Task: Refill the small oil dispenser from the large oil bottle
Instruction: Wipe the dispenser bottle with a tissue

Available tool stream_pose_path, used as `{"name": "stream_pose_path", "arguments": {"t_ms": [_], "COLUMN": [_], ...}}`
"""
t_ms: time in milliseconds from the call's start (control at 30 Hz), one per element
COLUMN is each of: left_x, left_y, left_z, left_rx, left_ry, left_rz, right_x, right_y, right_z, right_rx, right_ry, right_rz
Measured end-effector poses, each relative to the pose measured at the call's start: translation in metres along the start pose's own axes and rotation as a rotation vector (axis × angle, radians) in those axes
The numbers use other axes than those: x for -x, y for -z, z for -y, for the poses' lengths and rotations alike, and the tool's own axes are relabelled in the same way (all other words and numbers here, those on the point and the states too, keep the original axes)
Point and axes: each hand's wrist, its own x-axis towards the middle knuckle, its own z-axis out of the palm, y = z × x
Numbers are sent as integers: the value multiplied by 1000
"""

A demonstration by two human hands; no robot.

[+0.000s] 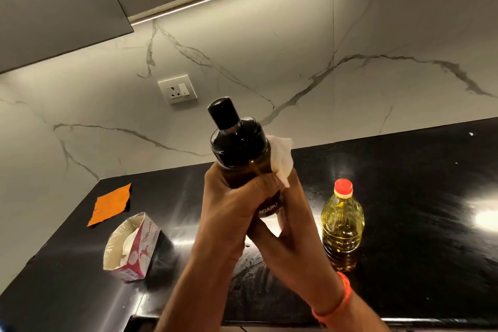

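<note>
The black counter [404, 197] fills the lower half of the frame, and on it at right of centre the big bottle [342, 226] stands upright, red cap on, its long axis vertical and neck pointing up.

Held up in mid-frame above the counter, clear of it, is the dispenser [239, 148]. Its long axis leans a little, with the black cap pointing to the upper left and the base hidden down in the hands. The left hand [231, 202] wraps its fingers round the lower body. The right hand [288, 213] grasps the right side and pinches a white tissue [281, 159] against the glass, though I can't quite tell how its fingers lie behind the dispenser.

This looks like wiping the outside. To do it well, I'd keep the left grip firm and low, turn the glass steadily under the tissue, and keep the cap uppermost so nothing drips.

At lower left sits a tissue box [132, 248], with an orange cloth [110, 205] beyond it.
</note>
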Motion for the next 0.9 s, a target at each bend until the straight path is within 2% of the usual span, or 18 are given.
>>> {"name": "stream_pose_path", "arguments": {"t_ms": [167,267,400,600,733,900], "left_x": [-5,-6,-5,-5,-1,4], "left_y": [6,11,12,11,12,4], "left_z": [2,5,8,10,12,14], "left_rx": [54,82,163,213,263,239], "left_ry": [7,39,66,69,106,104], "left_rz": [-28,-19,75,124,145,114], "right_x": [14,12,-15,-29,-33,-39], "right_y": [13,25,38,43,39,33], "right_z": [-3,3,11,13,12,3], "right_rx": [-21,-132,-148,-39,-116,-105], "right_ry": [70,-33,-131,-145,-98,-152], "right_rz": [-37,-79,-176,-72,-140,-196]}}
